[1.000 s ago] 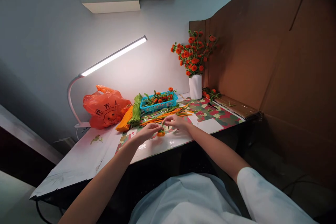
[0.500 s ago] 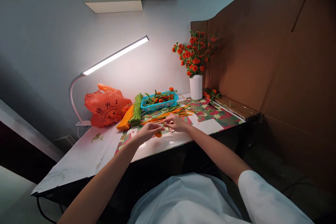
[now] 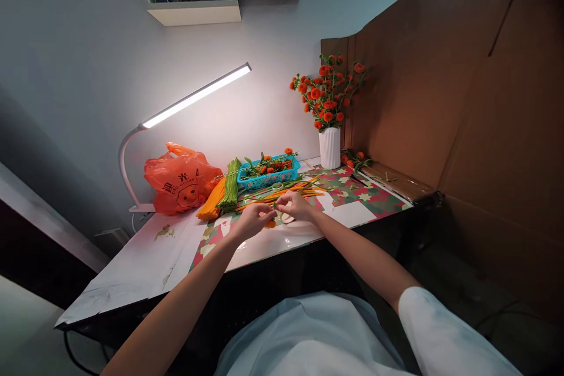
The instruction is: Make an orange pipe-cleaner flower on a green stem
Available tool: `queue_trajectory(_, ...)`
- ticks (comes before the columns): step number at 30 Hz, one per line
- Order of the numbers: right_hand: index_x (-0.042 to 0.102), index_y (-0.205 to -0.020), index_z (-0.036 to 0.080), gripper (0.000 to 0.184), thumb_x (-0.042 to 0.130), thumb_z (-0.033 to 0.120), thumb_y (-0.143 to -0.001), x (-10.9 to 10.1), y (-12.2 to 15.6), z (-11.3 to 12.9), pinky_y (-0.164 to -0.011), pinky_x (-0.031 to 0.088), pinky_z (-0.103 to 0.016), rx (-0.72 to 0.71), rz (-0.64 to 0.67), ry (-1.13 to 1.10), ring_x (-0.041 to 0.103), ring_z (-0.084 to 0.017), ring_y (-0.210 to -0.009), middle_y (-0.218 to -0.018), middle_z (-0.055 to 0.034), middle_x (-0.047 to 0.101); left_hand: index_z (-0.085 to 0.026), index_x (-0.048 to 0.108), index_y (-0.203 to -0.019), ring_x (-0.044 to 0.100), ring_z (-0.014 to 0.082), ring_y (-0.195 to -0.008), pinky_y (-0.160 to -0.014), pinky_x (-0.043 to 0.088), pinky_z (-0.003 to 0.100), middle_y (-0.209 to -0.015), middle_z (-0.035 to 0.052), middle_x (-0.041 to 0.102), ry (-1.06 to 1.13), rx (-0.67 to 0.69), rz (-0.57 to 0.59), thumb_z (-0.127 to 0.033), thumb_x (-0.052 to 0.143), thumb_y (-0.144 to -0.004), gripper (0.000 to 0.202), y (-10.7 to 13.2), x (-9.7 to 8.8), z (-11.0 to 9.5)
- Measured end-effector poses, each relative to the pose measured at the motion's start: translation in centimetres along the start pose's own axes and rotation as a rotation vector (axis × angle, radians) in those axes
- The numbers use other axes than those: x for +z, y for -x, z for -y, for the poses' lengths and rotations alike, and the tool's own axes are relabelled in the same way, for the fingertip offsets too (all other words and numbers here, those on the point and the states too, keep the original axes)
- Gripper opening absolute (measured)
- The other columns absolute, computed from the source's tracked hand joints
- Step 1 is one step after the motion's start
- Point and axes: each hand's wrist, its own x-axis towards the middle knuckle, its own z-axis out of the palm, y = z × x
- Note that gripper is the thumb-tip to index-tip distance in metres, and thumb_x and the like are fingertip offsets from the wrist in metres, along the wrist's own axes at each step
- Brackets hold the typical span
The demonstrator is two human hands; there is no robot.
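Over the patterned desk mat [image 3: 374, 200] my left hand [image 3: 250, 221] and my right hand [image 3: 294, 205] meet, both with fingers pinched together. Between them is a small orange pompom flower on a green stem [image 3: 270, 222]. The left hand pinches it near the orange head; the right hand pinches the green part just above it. Loose orange and green pipe cleaners [image 3: 286, 189] lie on the mat right behind my hands.
A blue basket [image 3: 268, 175] of orange flowers, green and orange pipe-cleaner bundles [image 3: 222, 192] and an orange plastic bag [image 3: 178, 179] stand at the back. A white vase [image 3: 329, 147] of orange flowers stands right, beside a cardboard wall [image 3: 440, 88]. A desk lamp [image 3: 194, 97] arches over.
My hands have drawn closer together around the orange flower, and the left hand has risen slightly towards the right. The view has shifted a little.
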Motion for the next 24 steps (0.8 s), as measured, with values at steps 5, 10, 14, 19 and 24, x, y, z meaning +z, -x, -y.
queue_trajectory(5, 0.072, -0.080, 0.014, 0.026, 0.062, 0.038, -0.079, -1.3, 0.1, 0.3, -0.069, 0.040, -0.025, -0.065, 0.159, -0.067, 0.052, -0.014, -0.074, -0.075, -0.0025, 0.062, -0.015, 0.068, -0.074, 0.058, 0.0182, -0.067, -0.064, 0.043, 0.028, -0.071, 0.0050, 0.065, 0.194, -0.010, 0.103, -0.055, 0.060, -0.071, 0.041, 0.2, -0.3, -0.1)
queue_trajectory(10, 0.070, -0.089, 0.013, 0.034, 0.064, 0.043, -0.076, -2.2, 0.0, 0.6, -0.062, 0.038, -0.023, 0.031, 0.334, -0.184, 0.049, -0.012, -0.067, -0.072, -0.0001, 0.058, -0.017, 0.065, -0.071, 0.056, 0.0178, -0.066, -0.064, 0.042, 0.028, -0.068, 0.0036, 0.062, 0.140, 0.028, 0.011, -0.053, 0.056, -0.076, 0.037, 0.5, -0.4, -0.1)
queue_trajectory(14, 0.066, -0.077, 0.013, 0.032, 0.069, 0.044, -0.070, -1.9, -0.2, 0.8, -0.056, 0.034, -0.022, 0.135, 0.360, -0.348, 0.045, -0.010, -0.060, -0.063, 0.0026, 0.052, -0.020, 0.064, -0.066, 0.057, 0.0216, -0.079, -0.084, 0.038, 0.037, -0.075, 0.0053, 0.066, -0.287, 0.208, -0.203, -0.034, 0.051, -0.084, 0.026, 0.9, -0.2, -0.7)
queue_trajectory(19, 0.053, -0.055, 0.016, 0.033, 0.071, 0.041, -0.065, -0.9, -0.7, 1.1, -0.052, 0.024, -0.024, 0.261, 0.257, -0.480, 0.033, -0.008, -0.054, -0.054, 0.0059, 0.041, -0.022, 0.066, -0.071, 0.056, 0.0245, -0.087, -0.100, 0.021, 0.048, -0.080, 0.0074, 0.067, -0.797, 0.391, -0.398, -0.019, 0.046, -0.088, 0.027, 1.5, 0.1, -1.2)
queue_trajectory(24, 0.054, -0.049, 0.016, 0.035, 0.074, 0.041, -0.063, -0.1, -0.8, 1.6, -0.055, 0.026, -0.025, 0.371, 0.094, -0.446, 0.036, -0.010, -0.056, -0.051, 0.0050, 0.043, -0.021, 0.066, -0.072, 0.055, 0.0256, -0.087, -0.100, 0.020, 0.047, -0.080, 0.0088, 0.065, -0.892, 0.409, -0.420, -0.013, 0.043, -0.087, 0.028, 1.7, 0.5, -1.7)
